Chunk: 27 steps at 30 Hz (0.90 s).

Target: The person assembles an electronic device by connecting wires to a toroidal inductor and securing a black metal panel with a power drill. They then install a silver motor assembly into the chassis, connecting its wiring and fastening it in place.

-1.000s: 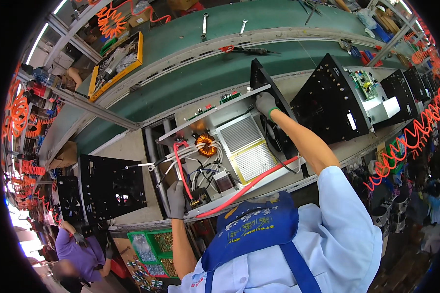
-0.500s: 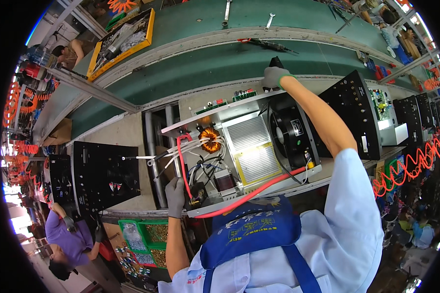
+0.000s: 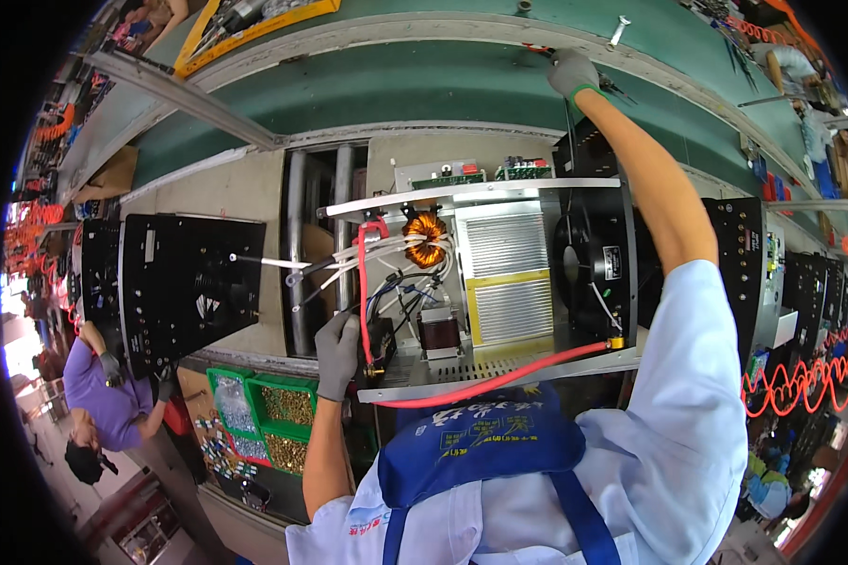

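In front of me lies an open metal chassis (image 3: 499, 375) with a ribbed heat sink (image 3: 507, 268), a copper-wound coil (image 3: 425, 239), a black fan (image 3: 575, 256) and a thick red cable (image 3: 499, 374). My left hand (image 3: 335, 356), in a grey glove, is closed on the chassis's left end, beside a small black part. My right hand (image 3: 573, 73), also gloved, reaches over the chassis to the green shelf. Its fingers are curled over a dark screwdriver-like tool (image 3: 616, 90), whose thin tip sticks out to the right. A dark strip runs below that hand, its kind unclear.
Black panelled units (image 3: 193, 292) stand at left, and others (image 3: 730, 264) at right. Green bins (image 3: 285, 405) of small hardware sit at lower left. A wrench (image 3: 619, 31) lies on the upper shelf. A co-worker in purple (image 3: 108, 386) is at left; orange coiled hoses (image 3: 810, 381) hang at right.
My right hand has moved from the chassis's far edge up to the green shelf, onto the dark tool lying there. My left hand stays at the chassis's left end. The view has shifted.
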Each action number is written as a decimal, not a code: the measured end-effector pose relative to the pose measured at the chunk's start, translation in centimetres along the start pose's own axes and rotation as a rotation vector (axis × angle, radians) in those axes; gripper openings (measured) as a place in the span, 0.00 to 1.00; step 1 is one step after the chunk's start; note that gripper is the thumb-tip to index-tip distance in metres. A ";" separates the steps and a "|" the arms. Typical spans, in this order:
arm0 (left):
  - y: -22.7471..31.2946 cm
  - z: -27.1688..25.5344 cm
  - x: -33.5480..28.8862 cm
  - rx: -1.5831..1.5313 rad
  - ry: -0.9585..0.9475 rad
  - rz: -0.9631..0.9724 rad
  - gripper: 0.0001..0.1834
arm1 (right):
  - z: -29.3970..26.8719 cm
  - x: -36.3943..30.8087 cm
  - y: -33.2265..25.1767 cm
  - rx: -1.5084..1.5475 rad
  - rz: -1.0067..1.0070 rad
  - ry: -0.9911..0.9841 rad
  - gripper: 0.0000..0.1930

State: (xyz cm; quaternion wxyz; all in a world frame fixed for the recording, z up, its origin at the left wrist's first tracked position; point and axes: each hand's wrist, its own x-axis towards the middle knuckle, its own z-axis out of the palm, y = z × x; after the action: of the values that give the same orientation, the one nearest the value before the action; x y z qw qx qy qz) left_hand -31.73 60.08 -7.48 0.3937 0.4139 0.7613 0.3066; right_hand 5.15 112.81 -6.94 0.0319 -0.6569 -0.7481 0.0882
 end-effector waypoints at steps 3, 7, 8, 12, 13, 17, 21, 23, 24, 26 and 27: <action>-2.4 0.2 -0.6 -0.081 0.031 -0.049 0.16 | 1.6 -1.9 -2.1 0.107 -0.047 0.174 0.21; -2.3 0.2 -1.5 0.159 0.125 0.073 0.20 | 3.7 -0.1 2.1 0.240 0.026 0.203 0.25; -2.9 0.0 -2.4 0.158 0.116 -0.003 0.22 | 4.3 -0.1 0.8 0.119 0.033 0.197 0.26; -1.2 -1.7 0.4 0.122 0.080 0.227 0.21 | 5.9 5.4 19.5 0.531 -0.073 0.230 0.21; -2.6 -1.7 -2.3 0.153 0.190 0.205 0.21 | 8.1 4.4 11.7 0.311 0.001 0.255 0.24; -3.3 -1.1 -3.0 -0.008 0.420 0.115 0.18 | 5.1 1.0 8.9 0.091 -0.200 0.265 0.35; -6.4 -1.9 -6.7 -0.168 0.782 0.049 0.15 | 1.0 -7.0 3.1 0.073 -0.262 0.238 0.29; -11.5 -3.0 -9.5 -0.159 0.946 -0.043 0.15 | 0.1 -12.5 0.5 0.220 -0.353 0.200 0.25; -14.4 -4.0 -11.4 -0.129 0.952 -0.136 0.14 | 0.3 -15.3 -0.1 0.338 -0.418 0.161 0.23; -21.5 -4.8 -15.5 -0.044 1.112 -0.317 0.12 | -0.2 -23.0 -3.9 0.281 -0.536 0.139 0.21; -23.5 -5.7 -17.6 -0.004 1.180 -0.327 0.10 | 0.0 -25.7 -4.4 0.300 -0.512 -0.038 0.21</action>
State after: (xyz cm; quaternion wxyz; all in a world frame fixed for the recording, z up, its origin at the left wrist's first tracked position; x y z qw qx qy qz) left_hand -39.63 32.92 -17.18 -0.0517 0.0512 0.9040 0.4214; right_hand 4.29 86.82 -4.43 0.1356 -0.4329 -0.8687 0.1991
